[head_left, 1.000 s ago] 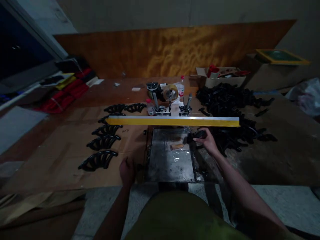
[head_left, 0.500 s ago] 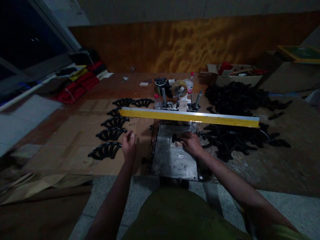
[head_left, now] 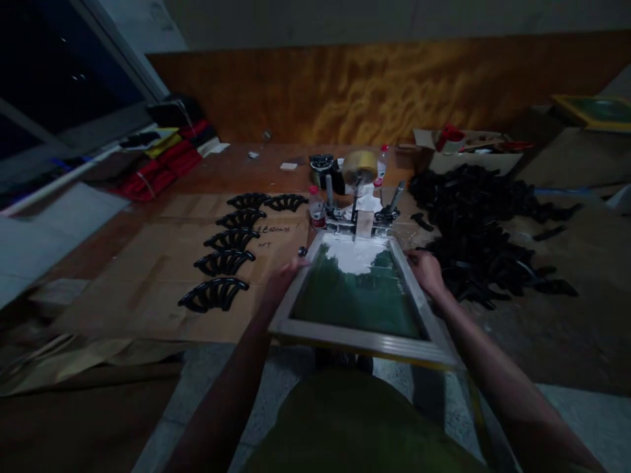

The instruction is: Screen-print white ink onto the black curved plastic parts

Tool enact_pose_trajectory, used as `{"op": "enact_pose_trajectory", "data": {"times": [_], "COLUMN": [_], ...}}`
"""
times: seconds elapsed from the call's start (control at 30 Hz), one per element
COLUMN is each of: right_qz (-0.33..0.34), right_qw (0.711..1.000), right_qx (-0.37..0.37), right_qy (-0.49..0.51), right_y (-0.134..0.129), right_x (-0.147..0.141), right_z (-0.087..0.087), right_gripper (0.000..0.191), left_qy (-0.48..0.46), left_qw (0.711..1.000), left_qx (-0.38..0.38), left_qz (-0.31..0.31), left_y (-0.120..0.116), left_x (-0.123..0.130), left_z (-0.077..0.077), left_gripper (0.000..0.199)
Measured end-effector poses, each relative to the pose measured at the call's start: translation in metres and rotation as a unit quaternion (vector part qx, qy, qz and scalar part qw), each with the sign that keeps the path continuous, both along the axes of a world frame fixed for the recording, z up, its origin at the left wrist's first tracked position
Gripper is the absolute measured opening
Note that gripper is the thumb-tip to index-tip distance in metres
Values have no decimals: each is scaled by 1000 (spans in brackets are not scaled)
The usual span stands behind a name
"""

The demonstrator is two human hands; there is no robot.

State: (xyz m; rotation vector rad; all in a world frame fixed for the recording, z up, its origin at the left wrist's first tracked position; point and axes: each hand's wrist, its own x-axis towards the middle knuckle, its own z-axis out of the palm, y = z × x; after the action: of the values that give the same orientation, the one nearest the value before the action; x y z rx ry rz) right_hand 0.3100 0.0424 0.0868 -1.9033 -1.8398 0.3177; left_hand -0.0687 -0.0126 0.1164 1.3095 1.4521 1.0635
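Note:
A screen-printing frame (head_left: 365, 343) with green mesh lies low in front of me, hiding the metal plate beneath. White ink (head_left: 357, 253) covers the far part of its mesh. At the frame's left edge is my left hand (head_left: 286, 272), fingertips against the rim but smeared by motion. Beside the right edge my right hand (head_left: 428, 270) has its fingers curled closed; what they hold, if anything, is hidden. The hinge clamp (head_left: 363, 223) stands at the frame's far end. Black curved slotted parts (head_left: 214, 293) lie in a column on cardboard to the left.
A heap of black parts (head_left: 473, 243) spreads on the right. Behind the clamp are a tape roll (head_left: 359, 165), a dark tub (head_left: 321, 171) and red-capped bottles (head_left: 316, 209). An open carton (head_left: 476, 162) stands at the back right; red bundles (head_left: 158, 172) lie far left.
The screen frame, seen edge-on and raised before, has swung down over the plate. My left hand has moved right to its side; my right hand has left the plate and black part for the right side.

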Motion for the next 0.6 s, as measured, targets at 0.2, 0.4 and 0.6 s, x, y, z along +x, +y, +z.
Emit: {"op": "enact_pose_trajectory", "data": {"times": [0.2,0.4,0.6], "right_qz": [164,182,155], "right_qw": [970,961,945], "right_qx": [165,-26,-37], "right_qy": [-74,-208,-287], "right_y": [46,57,30], "right_x": [-56,-104,-112], "right_z": [37,43,40], "right_gripper": [54,19,21], "left_qy": [-15,-28,-67], "left_qw": [999,997,993], "left_qx": [-42,-56,-96], "left_qz": [-29,-33,-11], "left_y": [-22,-19,-20], "left_x": [8,13,13], "left_z": [-64,-79,-88], "left_gripper": [50,49,54]}}
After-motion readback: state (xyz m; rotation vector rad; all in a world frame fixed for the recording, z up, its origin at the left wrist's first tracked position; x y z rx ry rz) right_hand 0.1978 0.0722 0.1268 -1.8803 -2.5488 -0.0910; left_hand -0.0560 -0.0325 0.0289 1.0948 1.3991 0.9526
